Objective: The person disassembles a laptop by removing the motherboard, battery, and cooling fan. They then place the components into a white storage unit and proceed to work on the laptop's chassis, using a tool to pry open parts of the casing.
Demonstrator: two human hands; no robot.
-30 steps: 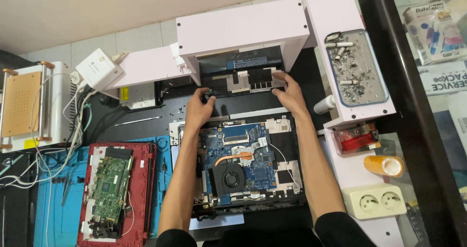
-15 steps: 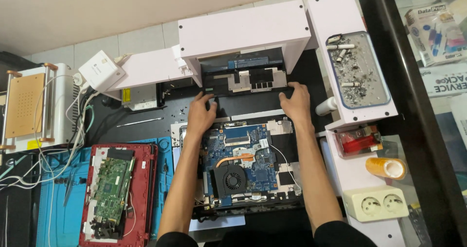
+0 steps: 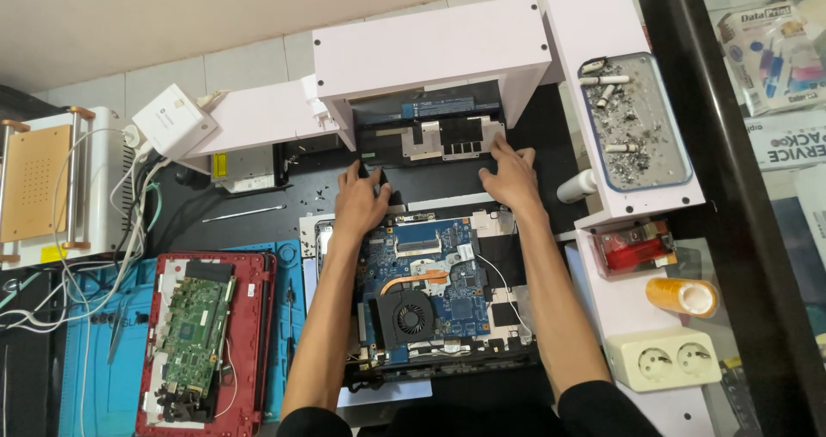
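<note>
Hands rest flat and open at the far edge of an opened laptop base [image 3: 430, 299], whose blue motherboard and fan lie bare at bench centre: the left hand [image 3: 361, 200] at 11 o'clock, the right hand [image 3: 512, 177] at 1 o'clock. Just beyond them a white shelf [image 3: 430, 46] overhangs a dark panel [image 3: 430, 136]. A red laptop shell [image 3: 202, 342] lies at 9 o'clock, an ashtray [image 3: 637, 123] at 2 o'clock, a double socket [image 3: 662, 360] at 4 o'clock.

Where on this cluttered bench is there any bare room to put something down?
The black mat shows bare patches between the thin metal tool and the red-cased circuit board. The white shelf top looks bare. It is crowded around the opened laptop with blue board and fan, where the left hand and right hand rest.
</note>
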